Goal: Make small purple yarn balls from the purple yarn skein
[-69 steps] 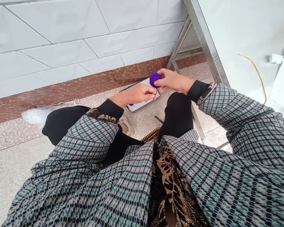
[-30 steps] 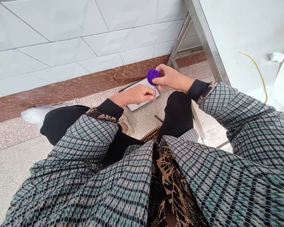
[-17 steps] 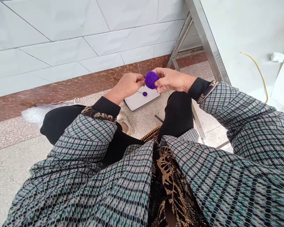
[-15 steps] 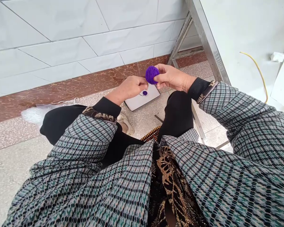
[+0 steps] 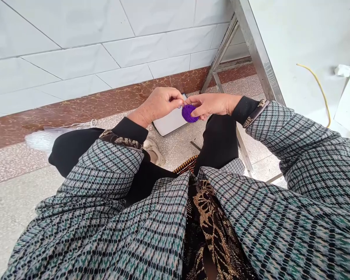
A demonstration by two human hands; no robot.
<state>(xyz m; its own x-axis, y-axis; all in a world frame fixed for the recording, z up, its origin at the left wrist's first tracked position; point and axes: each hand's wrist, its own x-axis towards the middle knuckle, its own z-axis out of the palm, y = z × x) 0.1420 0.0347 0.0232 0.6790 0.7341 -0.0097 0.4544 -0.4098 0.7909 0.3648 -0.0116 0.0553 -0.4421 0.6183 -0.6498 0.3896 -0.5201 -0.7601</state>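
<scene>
A ball of purple yarn (image 5: pixel 189 114) sits in my right hand (image 5: pixel 214 105), gripped between the thumb and curled fingers. Just to its left, my left hand (image 5: pixel 163 102) is closed in a pinch at the upper edge of the ball, apparently on a strand of the yarn; the strand itself is barely visible. Both hands are held above a flat white box or board (image 5: pixel 169 123) on the floor. Its right part is hidden behind the hands and the ball.
To the right stands a white-topped table with a metal frame (image 5: pixel 258 50); a yellow cord (image 5: pixel 317 85) lies on it. A clear plastic bag (image 5: pixel 41 140) is on the floor by my left knee. A tiled wall (image 5: pixel 151 50) rises ahead. A woven basket edge (image 5: pixel 186 165) shows between my legs.
My right hand has brought the yarn ball down, and its fingers now reach over the top. My left hand has risen slightly. The small purple spot on the white surface is now mostly covered.
</scene>
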